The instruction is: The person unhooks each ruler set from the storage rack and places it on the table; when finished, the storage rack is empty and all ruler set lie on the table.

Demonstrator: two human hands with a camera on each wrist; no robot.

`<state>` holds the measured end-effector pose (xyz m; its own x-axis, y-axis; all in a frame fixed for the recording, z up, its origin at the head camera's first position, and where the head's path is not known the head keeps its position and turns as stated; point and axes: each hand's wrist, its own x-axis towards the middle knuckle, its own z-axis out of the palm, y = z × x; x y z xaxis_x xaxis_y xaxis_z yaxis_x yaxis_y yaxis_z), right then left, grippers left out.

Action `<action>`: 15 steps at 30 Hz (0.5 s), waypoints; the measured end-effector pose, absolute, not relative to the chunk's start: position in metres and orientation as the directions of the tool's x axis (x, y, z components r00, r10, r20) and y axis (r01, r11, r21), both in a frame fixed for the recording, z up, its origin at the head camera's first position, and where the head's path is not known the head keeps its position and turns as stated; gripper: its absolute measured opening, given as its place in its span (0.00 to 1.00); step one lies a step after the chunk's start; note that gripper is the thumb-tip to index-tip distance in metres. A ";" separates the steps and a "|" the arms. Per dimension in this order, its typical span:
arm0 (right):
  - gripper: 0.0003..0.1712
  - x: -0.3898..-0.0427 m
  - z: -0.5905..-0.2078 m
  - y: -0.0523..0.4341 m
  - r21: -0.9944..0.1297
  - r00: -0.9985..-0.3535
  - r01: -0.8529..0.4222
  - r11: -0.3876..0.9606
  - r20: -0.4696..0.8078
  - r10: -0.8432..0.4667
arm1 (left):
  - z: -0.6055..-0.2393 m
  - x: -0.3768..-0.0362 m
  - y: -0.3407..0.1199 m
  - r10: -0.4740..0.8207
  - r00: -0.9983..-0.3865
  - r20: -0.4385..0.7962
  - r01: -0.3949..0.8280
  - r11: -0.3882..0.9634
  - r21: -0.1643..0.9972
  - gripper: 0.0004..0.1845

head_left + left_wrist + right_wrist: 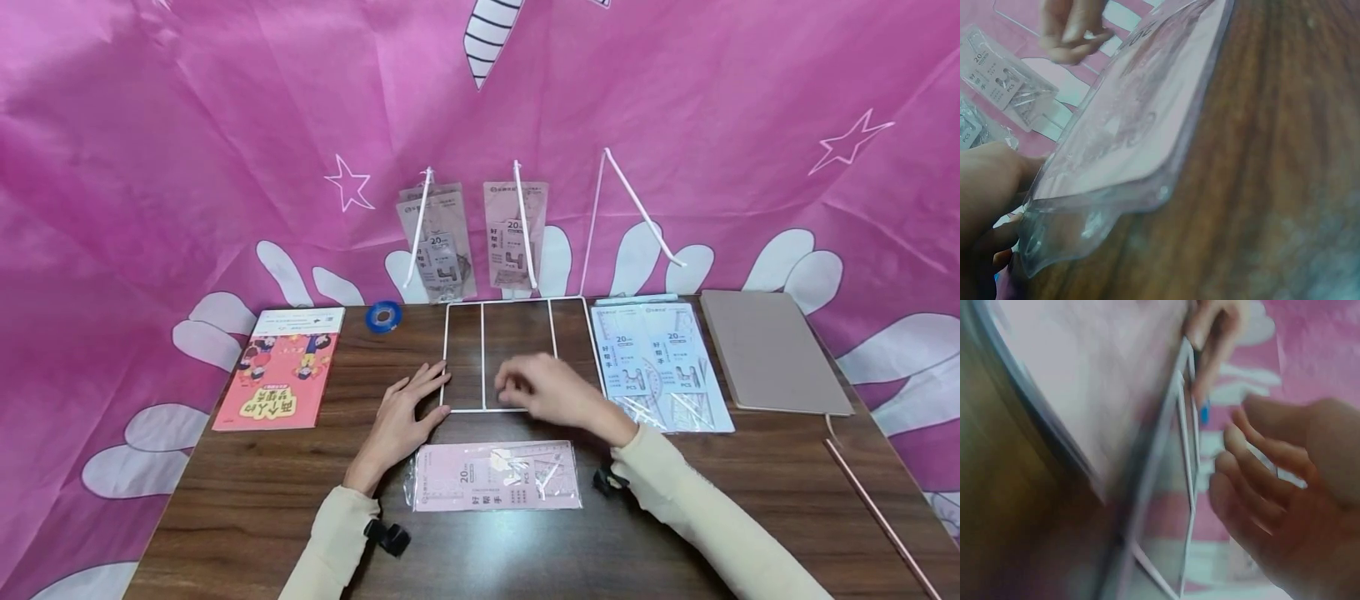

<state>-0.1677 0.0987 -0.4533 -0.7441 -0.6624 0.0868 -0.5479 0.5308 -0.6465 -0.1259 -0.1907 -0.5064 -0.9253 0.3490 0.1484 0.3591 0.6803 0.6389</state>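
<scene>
A white wire rack (483, 354) stands on the table, its base divided by wires and its prongs slanting upward at the back. My left hand (401, 421) rests at the base's left edge, thumb and fingers spread along the wire. Over the base hovers my right hand (551, 390), its fingers loosely bent with nothing between them, as the right wrist view also shows. Clear-wrapped ruler sets hang from the left prong (437, 250) and the middle prong (504, 250). In front of the rack lies a pink ruler set (495, 479) in a clear sleeve, close to my left wrist.
To the rack's right lie two packed ruler sets (652, 367) side by side and a grey-beige notebook (776, 350). A copper-coloured rod (877, 512) is at the right edge. On the left are a blue tape roll (372, 317) and a red-covered book (277, 379).
</scene>
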 end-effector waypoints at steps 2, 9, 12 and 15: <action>0.06 -0.184 -0.449 0.104 -0.672 -0.801 -0.510 0.537 0.143 -0.581 | -0.506 -0.126 -0.191 0.349 -0.926 0.148 0.358 0.678 0.642 0.29; 0.13 -0.240 -0.441 0.121 -0.748 -0.902 -0.431 0.504 0.365 -0.230 | -0.507 -0.127 -0.191 0.348 -0.927 0.140 0.352 0.683 0.640 0.29; 0.20 -0.256 -0.441 0.122 -0.793 -0.913 -0.396 0.462 0.392 -0.109 | -0.507 -0.127 -0.191 0.345 -0.927 0.145 0.354 0.682 0.640 0.29; 0.28 -0.269 -0.439 0.121 -0.834 -0.923 -0.366 0.413 0.382 -0.046 | -0.507 -0.126 -0.191 0.344 -0.926 0.155 0.359 0.676 0.643 0.29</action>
<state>-0.2689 0.1212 -0.4393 -0.9229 -0.0459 0.3823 -0.3660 0.4129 -0.8340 -0.1256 -0.1912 -0.5073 -0.9261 0.3442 0.1546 0.3588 0.6765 0.6432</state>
